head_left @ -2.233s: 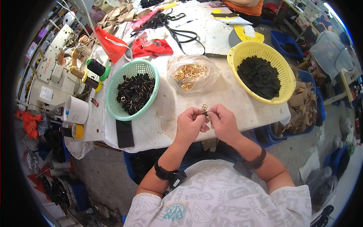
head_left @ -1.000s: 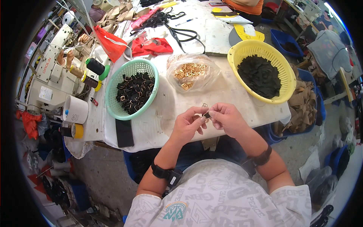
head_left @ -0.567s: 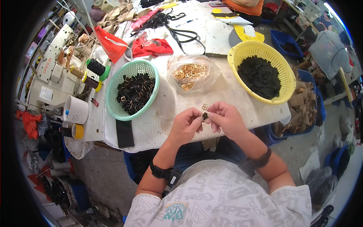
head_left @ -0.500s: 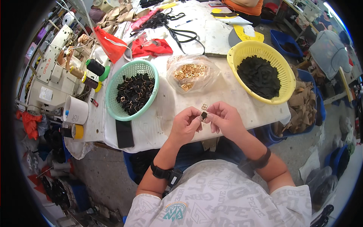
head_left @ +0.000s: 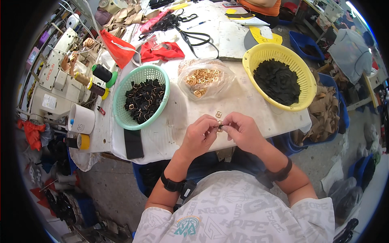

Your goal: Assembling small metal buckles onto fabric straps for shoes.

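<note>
Close to the table's near edge, my left hand (head_left: 201, 135) and my right hand (head_left: 243, 131) meet with fingertips pinched. Between them is a small gold square buckle (head_left: 220, 129) with a short black strip at it; fingers cover most of both. My right thumb and forefinger grip the black strip, while my left fingers pinch the buckle's side. Just beyond my fingertips a loose gold buckle (head_left: 219, 114) lies on the white tabletop (head_left: 182, 133). Farther back, a clear plastic bag (head_left: 227, 81) stands open, full of gold buckles (head_left: 202, 77).
A green basket (head_left: 161, 107) of buckled black strips stands left, a yellow basket (head_left: 253, 87) of black strips right. A phone (head_left: 133, 143) lies at the near left edge. Sewing machines (head_left: 50, 81) line the left; another person (head_left: 263, 7) sits across the table.
My left fingers have drawn back and risen slightly from the black strip, which has turned and is now more hidden. The loose buckle and the baskets stay in place.
</note>
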The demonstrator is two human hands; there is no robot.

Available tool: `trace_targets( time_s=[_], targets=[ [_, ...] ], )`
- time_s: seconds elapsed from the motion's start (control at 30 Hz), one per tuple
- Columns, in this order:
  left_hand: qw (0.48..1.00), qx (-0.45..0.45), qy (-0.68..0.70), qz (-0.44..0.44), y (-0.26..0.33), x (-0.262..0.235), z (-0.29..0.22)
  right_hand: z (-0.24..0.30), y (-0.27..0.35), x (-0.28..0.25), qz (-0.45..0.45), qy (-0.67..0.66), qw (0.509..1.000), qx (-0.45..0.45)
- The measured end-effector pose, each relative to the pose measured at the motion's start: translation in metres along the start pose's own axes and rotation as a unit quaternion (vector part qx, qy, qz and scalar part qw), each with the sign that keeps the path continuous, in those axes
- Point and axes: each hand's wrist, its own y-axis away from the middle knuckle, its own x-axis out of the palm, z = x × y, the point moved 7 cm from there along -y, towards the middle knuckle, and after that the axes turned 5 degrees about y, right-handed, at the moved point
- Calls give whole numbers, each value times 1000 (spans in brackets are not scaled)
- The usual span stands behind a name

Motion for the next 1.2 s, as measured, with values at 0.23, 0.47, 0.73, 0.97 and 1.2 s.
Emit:
trace_targets(
  time_s=[0.23,0.47,0.73,0.97,1.2],
  targets=[
    [999,-26,36,14,2,3,1,15,0,-6,21,76,994,-81],
    [978,-123,160,52,5,6,14,19,0,-4,18,102,991,-79],
    [965,-183,162,96,5,12,16,35,4,-1,11,218,964,-151],
    [958,-183,223,-1,13,3,21,33,5,0,3,102,992,-76],
    [962,-204,179,-41,14,13,44,-22,-16,11,-21,40,997,-56]
  ],
)
